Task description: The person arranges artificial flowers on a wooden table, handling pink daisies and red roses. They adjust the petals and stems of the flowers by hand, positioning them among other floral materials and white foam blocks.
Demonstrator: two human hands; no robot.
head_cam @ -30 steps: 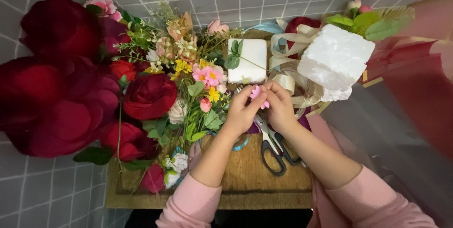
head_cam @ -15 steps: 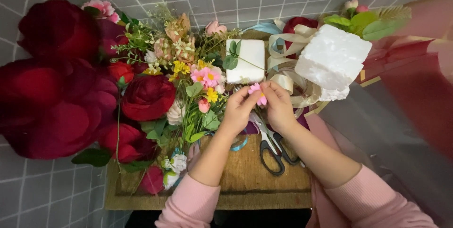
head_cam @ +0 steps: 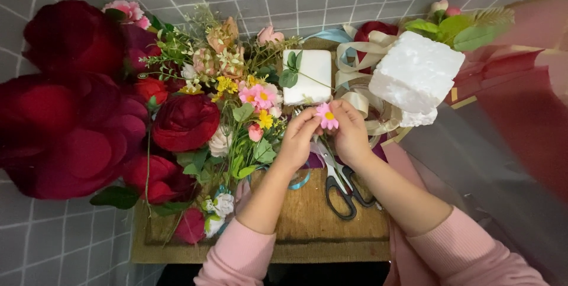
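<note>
Head view: at frame centre, both hands, left hand (head_cam: pixel 297 138) and right hand (head_cam: pixel 350 132), pinch a small pink daisy (head_cam: pixel 326 116) between fingertips, above black-handled scissors (head_cam: pixel 342 185) lying on the tabletop (head_cam: pixel 319 227), right of red roses (head_cam: pixel 184 121).

I see no labels, signs or screens anywhere around me. The only packaging is the wrapping paper (head_cam: pixel 520 102) along the right edge of the frame: loose red and pink sheets, partly overlapping, with a grey translucent sheet (head_cam: pixel 473 162) below them.
</note>
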